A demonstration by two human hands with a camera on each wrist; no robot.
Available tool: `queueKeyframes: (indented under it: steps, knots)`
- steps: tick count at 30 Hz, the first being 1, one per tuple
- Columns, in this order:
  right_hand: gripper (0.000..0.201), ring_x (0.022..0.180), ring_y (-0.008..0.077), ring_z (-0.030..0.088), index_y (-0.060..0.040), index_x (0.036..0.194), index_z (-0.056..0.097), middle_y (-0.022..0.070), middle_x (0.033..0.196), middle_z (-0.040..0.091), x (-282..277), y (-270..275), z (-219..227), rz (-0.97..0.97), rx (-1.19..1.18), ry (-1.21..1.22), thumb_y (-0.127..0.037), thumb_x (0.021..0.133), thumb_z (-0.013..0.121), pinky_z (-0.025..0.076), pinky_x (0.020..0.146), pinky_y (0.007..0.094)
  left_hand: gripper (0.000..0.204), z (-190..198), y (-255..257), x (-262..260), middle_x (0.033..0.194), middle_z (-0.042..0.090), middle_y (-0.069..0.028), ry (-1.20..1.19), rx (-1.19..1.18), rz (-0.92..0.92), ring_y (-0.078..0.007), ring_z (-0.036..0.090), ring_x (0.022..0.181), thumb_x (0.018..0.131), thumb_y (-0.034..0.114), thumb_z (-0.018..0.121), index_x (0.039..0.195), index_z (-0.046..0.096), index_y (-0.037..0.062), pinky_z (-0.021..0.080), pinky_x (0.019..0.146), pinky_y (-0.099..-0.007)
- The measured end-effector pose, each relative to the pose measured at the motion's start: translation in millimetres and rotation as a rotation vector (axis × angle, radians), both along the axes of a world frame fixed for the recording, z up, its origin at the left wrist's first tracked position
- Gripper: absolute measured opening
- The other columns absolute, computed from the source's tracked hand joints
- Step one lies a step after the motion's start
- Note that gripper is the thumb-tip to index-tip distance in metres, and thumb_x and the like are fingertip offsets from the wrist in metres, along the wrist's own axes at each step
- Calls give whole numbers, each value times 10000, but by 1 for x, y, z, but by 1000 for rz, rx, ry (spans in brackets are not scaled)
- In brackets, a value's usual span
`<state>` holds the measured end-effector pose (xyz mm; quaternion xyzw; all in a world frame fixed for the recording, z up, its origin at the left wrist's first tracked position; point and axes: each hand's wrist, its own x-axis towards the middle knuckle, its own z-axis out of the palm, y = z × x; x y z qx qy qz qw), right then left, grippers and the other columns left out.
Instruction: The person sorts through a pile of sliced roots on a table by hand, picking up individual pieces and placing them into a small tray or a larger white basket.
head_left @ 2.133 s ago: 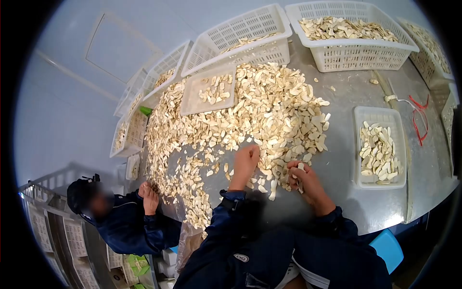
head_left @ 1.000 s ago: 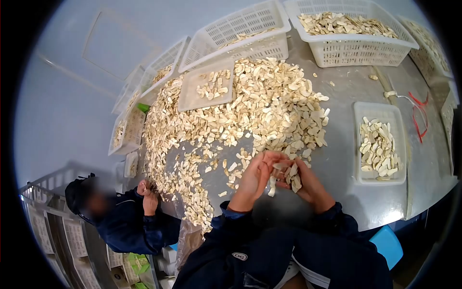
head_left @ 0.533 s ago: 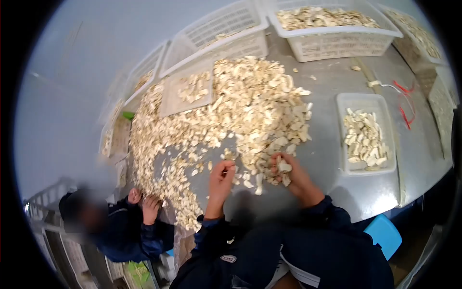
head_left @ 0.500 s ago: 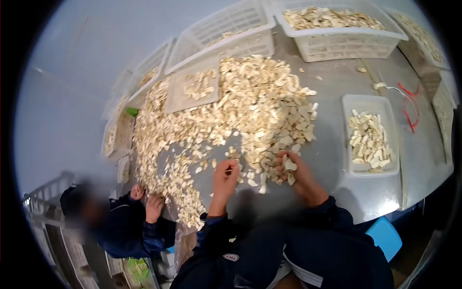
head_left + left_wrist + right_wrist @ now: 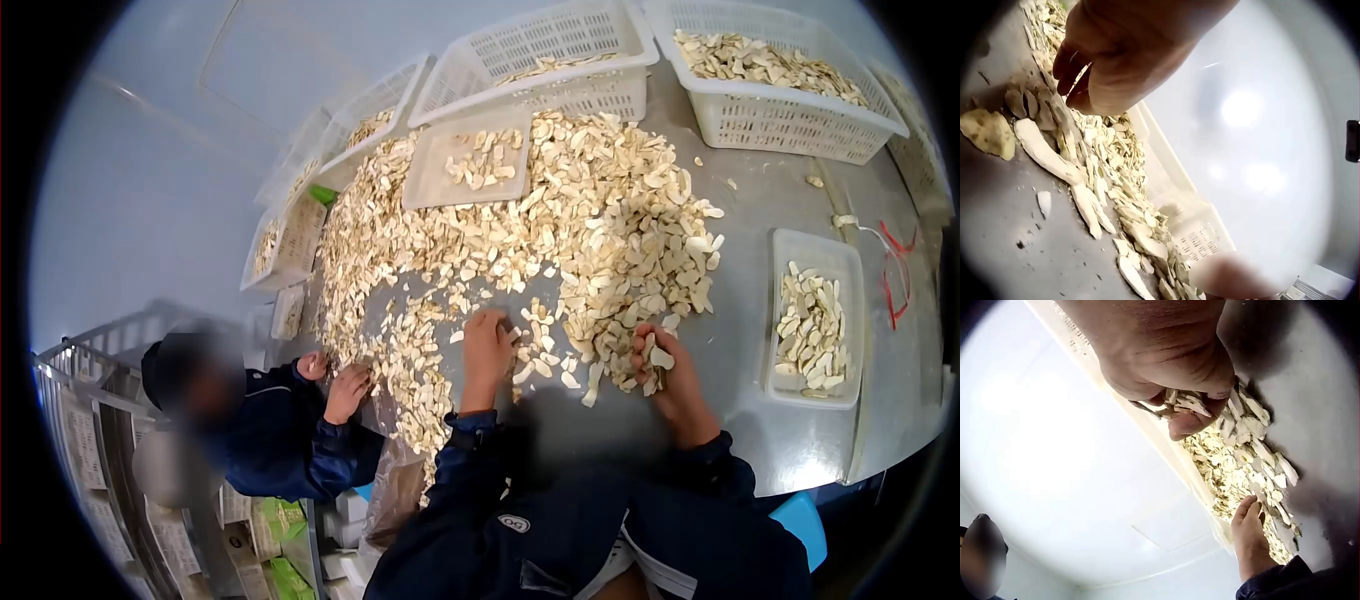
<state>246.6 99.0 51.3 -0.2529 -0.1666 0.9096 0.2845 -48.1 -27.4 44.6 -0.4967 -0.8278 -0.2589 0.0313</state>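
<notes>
A large spread of pale dried mushroom slices (image 5: 585, 235) covers the middle of the metal table. My left hand (image 5: 487, 350) is low over the table among scattered slices; in the left wrist view its fingers are loosely bent, with a gap between thumb and fingers and nothing visible in it. My right hand (image 5: 682, 388), at the near right edge of the pile, grips several mushroom slices (image 5: 1188, 403) in its curled fingers. One broad slice (image 5: 659, 357) shows at its thumb. To the right, a shallow plastic tray (image 5: 800, 248) contains more slices.
A second tray (image 5: 428, 178) lies on the pile. White slotted baskets (image 5: 790, 118) with slices line the back and left. Red-and-white cord (image 5: 888, 292) lies at the right. Another person (image 5: 290, 425) works at the left side, beside a rack (image 5: 90, 440).
My hands came together at the slices, then parted, the left moving left. Slices remain in my right hand. The head view has shifted. The other person's hands have moved slightly.
</notes>
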Motion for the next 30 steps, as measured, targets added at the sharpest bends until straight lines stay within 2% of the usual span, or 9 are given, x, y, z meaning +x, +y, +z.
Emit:
queueKeyframes:
  steps: [4, 5, 8, 11, 14, 17, 23, 26, 30]
  knots:
    - [245, 741, 110, 577, -94, 1089, 566, -5, 880, 586, 0, 0, 3, 0, -5, -51, -311, 1035, 467, 432, 573, 240, 292, 13, 22, 27, 1198, 607, -156, -312, 27, -201, -352, 620, 974, 845, 73, 698, 1130, 645, 40, 525, 825, -405]
    - [243, 741, 110, 578, -93, 1090, 566, -5, 880, 586, 0, -1, 3, 0, -8, -42, -309, 1034, 469, 432, 574, 241, 304, 5, 22, 26, 1203, 577, -198, -161, 66, -293, -376, 615, 914, 819, 116, 734, 1093, 656, 9, 522, 803, -425]
    - [240, 742, 111, 582, -92, 1095, 566, -4, 881, 587, -1, 0, 4, -3, -8, -19, -305, 1032, 476, 434, 576, 243, 279, 10, 23, 23, 1171, 604, -151, 10, 91, -354, -315, 631, 977, 837, 94, 719, 1105, 653, 54, 536, 781, -353]
    - [241, 743, 111, 584, -87, 1100, 565, -1, 883, 587, -1, -3, 4, -3, -11, -12, -301, 1031, 479, 437, 575, 244, 192, 3, 6, 11, 1000, 613, -137, -93, -99, -169, -304, 634, 959, 825, 80, 714, 1009, 665, 56, 536, 749, -371]
    - [243, 741, 112, 584, -83, 1102, 564, 2, 888, 586, -1, -2, 2, 0, -17, -7, -299, 1031, 477, 440, 574, 243, 132, 7, -11, 5, 874, 587, -122, -237, -125, -48, -306, 634, 943, 810, 62, 703, 936, 663, 57, 529, 744, -402]
    - [242, 738, 112, 581, -82, 1103, 562, 3, 891, 586, -1, -2, -1, 6, -19, -2, -294, 1033, 472, 441, 574, 241, 152, 10, -14, 4, 938, 622, -133, -166, -127, -3, -341, 629, 949, 808, 59, 697, 957, 667, 61, 520, 794, -424]
    - [235, 740, 104, 576, -88, 1104, 559, -4, 894, 584, 1, -1, 4, 26, -6, -22, -292, 1038, 463, 440, 578, 239, 243, 22, 29, 31, 1078, 653, -152, -63, -38, -367, -394, 604, 1013, 811, 47, 687, 1052, 663, 68, 503, 875, -449]
    - [228, 743, 102, 576, -94, 1102, 556, -7, 897, 585, 1, 0, 9, 17, 0, -33, -292, 1040, 463, 442, 581, 239, 252, 22, 38, 38, 1072, 653, -145, -38, -48, -348, -392, 592, 1043, 828, 50, 660, 1078, 657, 78, 496, 889, -445]
    - [227, 737, 105, 577, -90, 1107, 555, 0, 897, 588, 2, -2, 5, 9, 14, -23, -288, 1038, 470, 443, 573, 241, 259, 16, 33, 36, 1042, 653, -145, -69, -110, -261, -359, 640, 911, 850, 81, 641, 1109, 653, 75, 531, 785, -436]
